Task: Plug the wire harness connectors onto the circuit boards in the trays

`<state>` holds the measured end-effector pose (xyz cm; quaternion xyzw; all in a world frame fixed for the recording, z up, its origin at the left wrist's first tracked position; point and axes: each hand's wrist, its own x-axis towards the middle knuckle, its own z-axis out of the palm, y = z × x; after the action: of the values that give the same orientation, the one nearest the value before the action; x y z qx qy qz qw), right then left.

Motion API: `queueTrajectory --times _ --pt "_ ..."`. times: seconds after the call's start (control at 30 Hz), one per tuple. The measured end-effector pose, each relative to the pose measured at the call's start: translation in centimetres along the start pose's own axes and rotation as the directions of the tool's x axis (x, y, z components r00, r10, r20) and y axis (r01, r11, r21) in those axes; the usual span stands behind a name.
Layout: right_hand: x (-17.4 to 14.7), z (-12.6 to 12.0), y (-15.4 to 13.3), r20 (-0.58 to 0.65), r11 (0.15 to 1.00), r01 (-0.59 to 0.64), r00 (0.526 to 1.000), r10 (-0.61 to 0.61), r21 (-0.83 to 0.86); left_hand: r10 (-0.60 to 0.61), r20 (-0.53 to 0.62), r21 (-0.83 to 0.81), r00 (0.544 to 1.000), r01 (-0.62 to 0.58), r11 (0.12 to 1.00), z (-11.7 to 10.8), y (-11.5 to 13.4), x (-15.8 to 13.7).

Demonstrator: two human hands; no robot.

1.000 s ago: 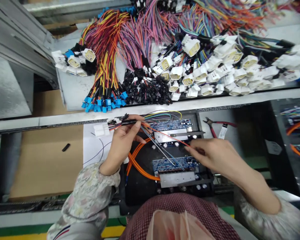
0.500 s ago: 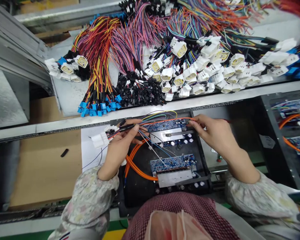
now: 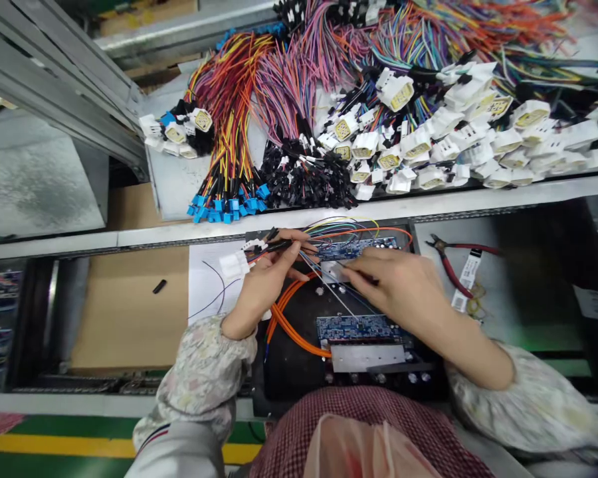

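Note:
My left hand (image 3: 266,279) is closed around a wire harness whose white connector (image 3: 234,265) sticks out to the left. Several thin coloured wires fan out rightward from its fingertips. My right hand (image 3: 403,282) is pinched just above the upper circuit board (image 3: 363,247), with what looks like a thin dark wire at its fingertips. Beneath both hands is a black case (image 3: 284,382) holding that board and a lower circuit board (image 3: 346,327) with a metal plate (image 3: 366,357). A thick orange cable (image 3: 292,325) curves along the case's left side. My right hand hides part of both boards.
Red-handled cutters (image 3: 448,269) and a white label strip (image 3: 467,279) lie right of the case. To the left are white paper (image 3: 204,282), a cardboard sheet (image 3: 129,312) and a small black piece (image 3: 159,286). Wire bundles (image 3: 232,126) and white connectors (image 3: 416,146) fill the shelf behind.
My right hand has let go of the orange wire and moved left, over the boards. The orange wire now loops loose at the back. The view has shifted left, and the cutters have come into sight.

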<state>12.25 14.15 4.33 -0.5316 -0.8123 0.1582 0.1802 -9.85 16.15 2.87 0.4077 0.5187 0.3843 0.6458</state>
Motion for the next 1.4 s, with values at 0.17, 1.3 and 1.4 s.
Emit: queueTrajectory --times 0.17,1.3,1.4 --pt "1.8 3.0 1.2 -0.057 0.998 -0.06 0.996 0.061 0.02 -0.019 0.03 -0.004 0.999 0.019 1.0 -0.2 -0.1 0.1" --pt "-1.2 0.7 4.4 -0.189 0.96 -0.248 0.957 0.221 -0.134 -0.036 0.002 -0.096 0.999 0.036 0.995 0.4 0.1 0.0" --pt "-1.2 1.5 4.3 -0.277 0.969 -0.194 0.95 0.147 -0.152 -0.043 -0.013 -0.089 0.999 0.041 0.995 0.3 0.1 0.1"
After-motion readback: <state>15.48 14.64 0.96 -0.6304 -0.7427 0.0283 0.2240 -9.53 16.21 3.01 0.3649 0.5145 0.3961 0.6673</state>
